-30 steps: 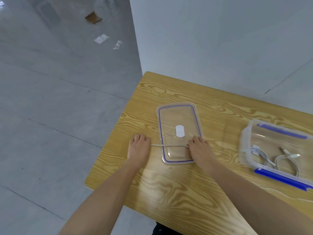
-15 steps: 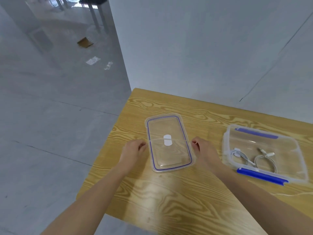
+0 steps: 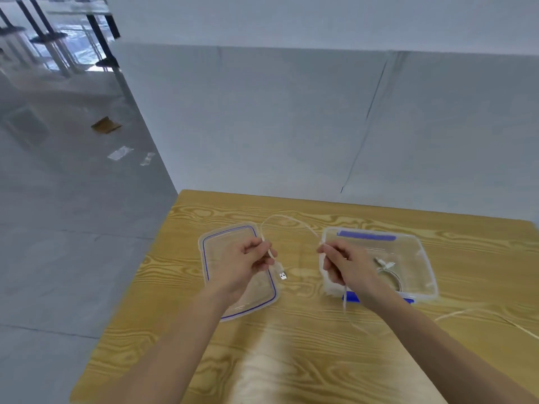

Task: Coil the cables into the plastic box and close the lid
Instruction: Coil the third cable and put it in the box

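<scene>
A white cable (image 3: pixel 287 218) arches in the air between my two hands. My left hand (image 3: pixel 248 265) pinches it near its USB plug (image 3: pixel 282 275), which dangles above the clear lid (image 3: pixel 213 246) with a blue seal lying flat on the table. My right hand (image 3: pixel 347 265) grips the cable further along, over the left rim of the open plastic box (image 3: pixel 420 252). The cable's tail drops below my right hand onto the wood. Inside the box lies a coiled white cable (image 3: pixel 390 272).
The wooden table (image 3: pixel 291 360) ends at its left edge above a grey floor. A white wall runs along the far edge. Another white cable strand (image 3: pixel 472 312) trails on the table at the right. Black furniture legs (image 3: pixel 96 33) stand at the far upper left.
Both hands have risen off the table from beside the lid and now hold a white cable looped between them. The head view has tilted up and the box appears closer to centre.
</scene>
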A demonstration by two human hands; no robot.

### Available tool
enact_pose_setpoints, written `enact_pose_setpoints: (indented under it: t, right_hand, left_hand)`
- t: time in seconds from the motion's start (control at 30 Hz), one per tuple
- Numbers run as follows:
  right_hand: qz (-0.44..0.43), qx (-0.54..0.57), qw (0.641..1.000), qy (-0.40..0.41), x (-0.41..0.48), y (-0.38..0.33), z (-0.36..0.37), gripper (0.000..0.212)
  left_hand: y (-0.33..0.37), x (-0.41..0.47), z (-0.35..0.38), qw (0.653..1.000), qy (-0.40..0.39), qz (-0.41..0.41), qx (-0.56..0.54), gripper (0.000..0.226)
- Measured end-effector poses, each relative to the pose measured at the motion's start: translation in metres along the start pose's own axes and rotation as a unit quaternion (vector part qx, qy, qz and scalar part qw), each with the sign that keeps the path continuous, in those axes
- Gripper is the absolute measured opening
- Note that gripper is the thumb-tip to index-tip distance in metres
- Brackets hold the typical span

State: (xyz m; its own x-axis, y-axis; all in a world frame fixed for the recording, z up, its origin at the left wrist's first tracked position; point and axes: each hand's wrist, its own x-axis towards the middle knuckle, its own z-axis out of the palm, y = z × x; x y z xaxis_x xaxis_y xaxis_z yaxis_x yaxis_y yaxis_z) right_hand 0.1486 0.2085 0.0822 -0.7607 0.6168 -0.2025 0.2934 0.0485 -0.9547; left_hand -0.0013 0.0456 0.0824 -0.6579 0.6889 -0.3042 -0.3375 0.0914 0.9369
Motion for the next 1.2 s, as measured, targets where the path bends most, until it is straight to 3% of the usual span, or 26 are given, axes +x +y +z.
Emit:
enact_pose_setpoints:
  t: [0.23,0.47,0.57,0.73,0.9,1.2]
  right_hand:
    - [0.029,0.159,0.987,-0.015,-0.027,0.001,-0.043,0.024]
    - [0.058,0.401,0.914,-0.006,-0.040,0.001,-0.069,0.023]
    - [0.032,0.435,0.900,-0.006,-0.046,-0.002,-0.081,0.023]
    - [-0.022,0.416,0.907,-0.060,-0.056,-0.007,-0.100,0.026]
    - [-0.035,0.404,0.913,-0.043,-0.056,-0.009,-0.109,0.028]
    - [-0.025,0.397,0.918,0.008,-0.053,-0.014,-0.125,0.018]
  left_hand:
    - [0.002,-0.015,0.086,0.974,-0.044,-0.081,-0.209,0.015]
    - [-0.005,-0.024,0.149,0.947,-0.043,-0.097,-0.302,0.010]
    - [-0.001,-0.030,0.174,0.935,-0.036,-0.090,-0.342,0.015]
    - [0.005,-0.037,0.204,0.914,-0.031,-0.075,-0.398,0.016]
    - [0.002,-0.041,0.224,0.940,-0.023,-0.043,-0.339,0.016]
    - [0.006,-0.042,0.217,0.998,0.020,0.021,-0.053,0.007]
